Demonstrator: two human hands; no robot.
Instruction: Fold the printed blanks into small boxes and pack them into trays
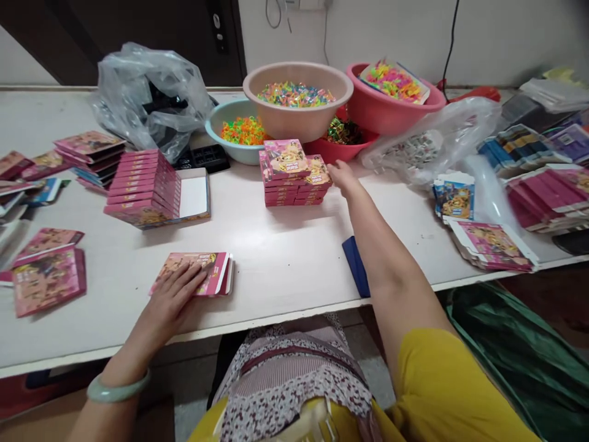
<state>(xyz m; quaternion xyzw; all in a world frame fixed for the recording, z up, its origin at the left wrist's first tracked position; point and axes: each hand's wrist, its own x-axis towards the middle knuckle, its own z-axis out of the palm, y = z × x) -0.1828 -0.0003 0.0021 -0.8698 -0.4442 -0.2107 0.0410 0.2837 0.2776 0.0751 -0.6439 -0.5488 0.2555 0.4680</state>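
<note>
My left hand (179,288) lies flat, fingers stretched, on a pink printed carton (216,270) near the table's front edge. The carton's right end has a loose white-edged flap. Farther off, my right hand (341,178) reaches out to the right side of a stack of small pink boxes (285,178). Its fingertips are at the upper right box, apart from one another and seemingly touching it. Left of the stack, a row of pink boxes (142,187) stands in an open display carton (196,193) with a white inside.
Behind the stack are a beige basin (299,116), a light blue basin (214,126) and a pink basin (391,113) with small colourful pieces. A clear plastic bag (151,92) sits at back left. Flat cartons (494,242) lie at right. A dark blue object (355,267) is beside my right forearm.
</note>
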